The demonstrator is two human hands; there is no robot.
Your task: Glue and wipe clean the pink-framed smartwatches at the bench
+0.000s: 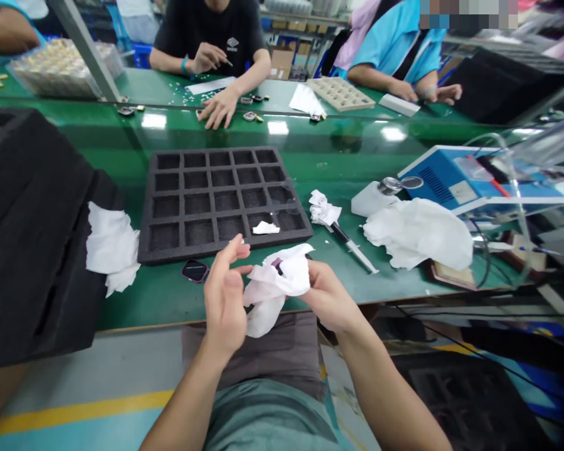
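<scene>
My right hand (331, 294) is closed on a crumpled white tissue (294, 275) just above the table's front edge. A small purple and dark piece (277, 266) peeks out of its folds, mostly covered. My left hand (225, 300) is beside the tissue on the left, fingers apart and extended; whether its fingertips touch the tissue I cannot tell. On the table left of it lies a purple-framed watch face (195, 270) with a dark screen. Behind both hands is a black foam tray (207, 235) of square compartments, with a white scrap (266, 228) on its front right part.
Black foam blocks (37, 219) stack at left, with a tissue (113, 244) against them. To the right are a syringe (355, 247), a white cloth (418, 232), a white bottle with a metal cap (373, 199) and a blue machine (451, 178). Co-workers' hands (220, 106) work across the table.
</scene>
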